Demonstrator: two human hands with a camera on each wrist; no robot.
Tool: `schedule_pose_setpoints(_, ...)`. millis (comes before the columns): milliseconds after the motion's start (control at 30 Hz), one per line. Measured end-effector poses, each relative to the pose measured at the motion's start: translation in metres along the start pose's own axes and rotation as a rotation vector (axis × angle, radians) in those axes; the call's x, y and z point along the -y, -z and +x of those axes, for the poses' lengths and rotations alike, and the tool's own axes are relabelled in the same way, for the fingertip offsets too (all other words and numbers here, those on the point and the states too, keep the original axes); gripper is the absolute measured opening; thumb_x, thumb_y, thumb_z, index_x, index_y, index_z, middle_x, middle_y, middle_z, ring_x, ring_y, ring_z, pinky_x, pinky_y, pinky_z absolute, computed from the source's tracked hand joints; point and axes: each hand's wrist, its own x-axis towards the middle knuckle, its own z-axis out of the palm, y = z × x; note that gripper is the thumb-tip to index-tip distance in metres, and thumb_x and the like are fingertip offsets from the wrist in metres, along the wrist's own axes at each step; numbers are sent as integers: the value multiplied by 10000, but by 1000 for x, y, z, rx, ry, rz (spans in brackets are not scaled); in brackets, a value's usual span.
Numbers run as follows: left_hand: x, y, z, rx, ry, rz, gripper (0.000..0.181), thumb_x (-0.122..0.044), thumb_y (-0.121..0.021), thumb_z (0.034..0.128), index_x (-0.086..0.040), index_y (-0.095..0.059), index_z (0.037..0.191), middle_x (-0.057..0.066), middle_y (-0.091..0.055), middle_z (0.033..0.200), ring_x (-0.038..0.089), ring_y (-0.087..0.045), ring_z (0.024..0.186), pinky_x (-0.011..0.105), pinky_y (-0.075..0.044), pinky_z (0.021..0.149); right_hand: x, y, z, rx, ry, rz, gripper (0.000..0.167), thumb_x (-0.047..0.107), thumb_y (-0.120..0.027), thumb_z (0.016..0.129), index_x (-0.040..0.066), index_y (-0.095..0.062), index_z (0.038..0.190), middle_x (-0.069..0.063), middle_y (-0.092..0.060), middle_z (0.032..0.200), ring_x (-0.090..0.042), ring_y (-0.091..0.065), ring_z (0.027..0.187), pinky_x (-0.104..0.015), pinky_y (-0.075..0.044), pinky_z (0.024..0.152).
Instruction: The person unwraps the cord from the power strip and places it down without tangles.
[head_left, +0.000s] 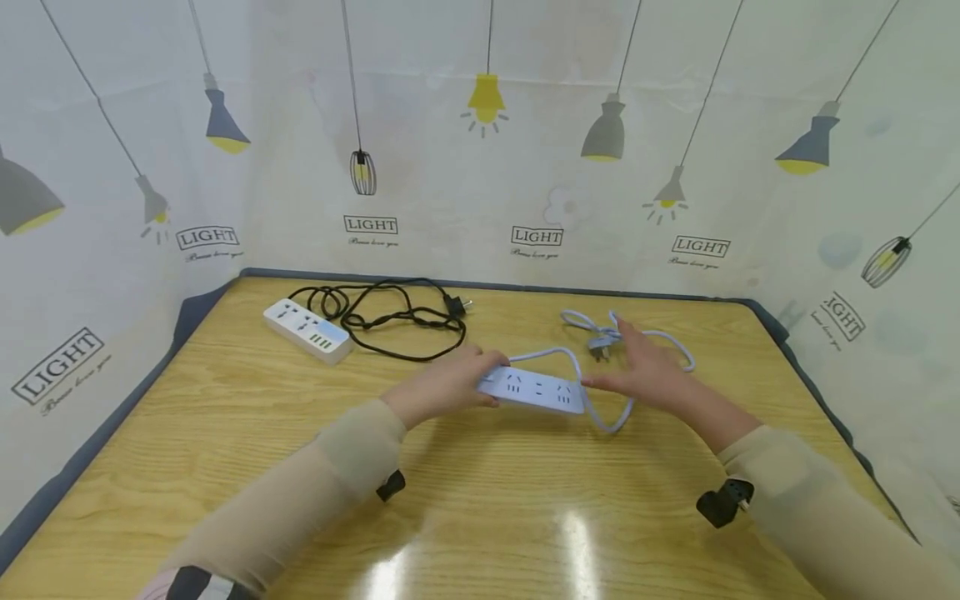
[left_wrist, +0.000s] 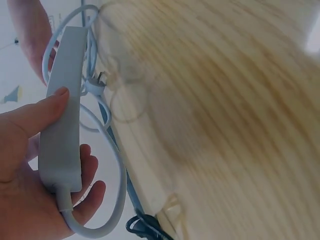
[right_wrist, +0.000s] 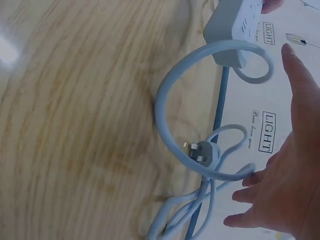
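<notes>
My left hand (head_left: 448, 382) grips a white power strip (head_left: 534, 392) by its left end, holding it raised over the wooden table. In the left wrist view the thumb lies along one side of it and the fingers curl under. A white cord (head_left: 619, 419) leaves that end, arcs behind the strip and loops down past its right end. My right hand (head_left: 654, 372) is right of the strip, thumb and fingers spread apart. The right wrist view shows the cord loop (right_wrist: 161, 112) reaching its fingers; whether they touch is unclear. The white three-pin plug (right_wrist: 205, 154) hangs among the cord's coils.
At the back left of the table (head_left: 480, 500) lies a second white power strip (head_left: 309, 330). Its tangled black cord (head_left: 397, 315) ends in a black plug (head_left: 454, 306). A printed curtain (head_left: 450, 192) surrounds the table's back and sides.
</notes>
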Motion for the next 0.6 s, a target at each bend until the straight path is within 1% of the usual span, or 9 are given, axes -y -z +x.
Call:
schedule_pose_setpoints(100, -1, -6, 6, 14, 15, 6, 600, -265, -804, 814, -125, -543, 1336, 83, -591, 1150, 197, -563, 1021, 336, -475, 880, -1, -6, 3, 17, -16, -36, 1315, 755, -674, 704, -58, -46, 1525, -317, -174, 1539, -504, -187, 1387, -705, -148, 1053)
schedule_pose_setpoints(167, -1, -9, 9, 21, 23, 29, 599, -276, -805, 812, -129, -543, 1330, 77, -599, 1159, 193, -571, 1030, 332, -472, 895, 0, -9, 5, 26, -20, -50, 1315, 741, -690, 702, -71, -56, 1519, -316, -179, 1538, -500, -172, 1393, -737, -116, 1033)
schedule_pose_setpoints(233, -2, -11, 11, 27, 20, 45, 591, -278, -803, 815, -134, -544, 1326, 71, -606, 1165, 193, -578, 1035, 333, -471, 905, 0, -11, 7, 37, -27, -54, 1267, 687, -704, 738, -83, -62, 1513, -314, -162, 1543, -501, -137, 1402, -746, -80, 1029)
schedule_pose_setpoints(400, -6, -10, 15, 29, 0, 75, 553, -271, -786, 833, -133, -559, 1317, 60, -624, 1165, 197, -587, 1044, 338, -470, 920, -4, -9, 15, 49, -35, -69, 1119, 553, -698, 821, -93, -91, 1505, -318, -169, 1537, -517, -79, 1404, -740, -40, 1036)
schedule_pose_setpoints(500, -8, -11, 18, 26, 5, 112, 536, -285, -780, 837, -141, -574, 1310, 57, -636, 1169, 210, -591, 1051, 351, -467, 927, -9, -7, 19, 73, -28, -71, 1071, 549, -671, 843, -88, -124, 1508, -327, -162, 1536, -530, -56, 1400, -742, -21, 1033)
schedule_pose_setpoints(600, -9, -14, 22, 23, 29, 156, 540, -333, -782, 829, -180, -592, 1311, 44, -637, 1174, 208, -578, 1049, 356, -452, 926, -14, -5, 23, 91, -14, -69, 1036, 560, -655, 851, -59, -160, 1519, -339, -155, 1532, -562, -44, 1385, -753, 5, 1021)
